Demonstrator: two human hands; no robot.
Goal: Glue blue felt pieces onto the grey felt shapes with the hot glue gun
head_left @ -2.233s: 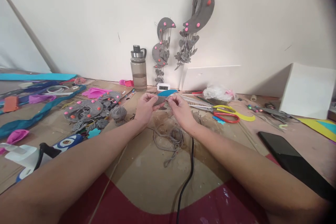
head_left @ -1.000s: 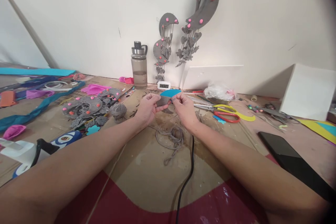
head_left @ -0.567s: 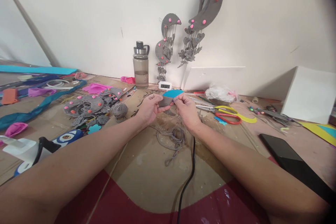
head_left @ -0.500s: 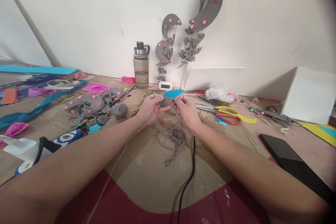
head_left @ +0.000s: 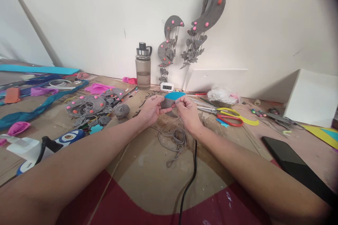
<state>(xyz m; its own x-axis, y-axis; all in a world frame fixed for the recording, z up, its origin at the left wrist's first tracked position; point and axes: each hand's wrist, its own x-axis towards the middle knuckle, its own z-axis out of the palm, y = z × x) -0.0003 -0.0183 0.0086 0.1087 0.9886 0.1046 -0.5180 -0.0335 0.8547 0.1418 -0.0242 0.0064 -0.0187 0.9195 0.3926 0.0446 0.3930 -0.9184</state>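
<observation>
A small piece, blue on its upper part and grey below [head_left: 175, 95], is held between my two hands above the cardboard. My left hand [head_left: 153, 109] grips its left end, thumb on top and fingers underneath. At its right end my right hand [head_left: 187, 112] pinches the edge. Loose grey yarn [head_left: 177, 140] lies in coils on the cardboard below my hands. A ball of grey yarn [head_left: 121, 112] rests left of my left hand. A small white digital clock [head_left: 167, 87] stands just behind the piece.
Red-handled scissors [head_left: 232, 121] and a black phone [head_left: 282, 151] lie to the right. A bottle [head_left: 143, 70] stands at the back. Grey moon decorations [head_left: 215, 10] hang on the wall. A blue and white glue gun [head_left: 69, 137] is at the left. A black cable [head_left: 194, 168] runs down the middle.
The view has shifted slightly, so the surroundings sit a little lower and further right. Both hands keep hold of the piece; the right hand's fingers have shifted slightly on its edge.
</observation>
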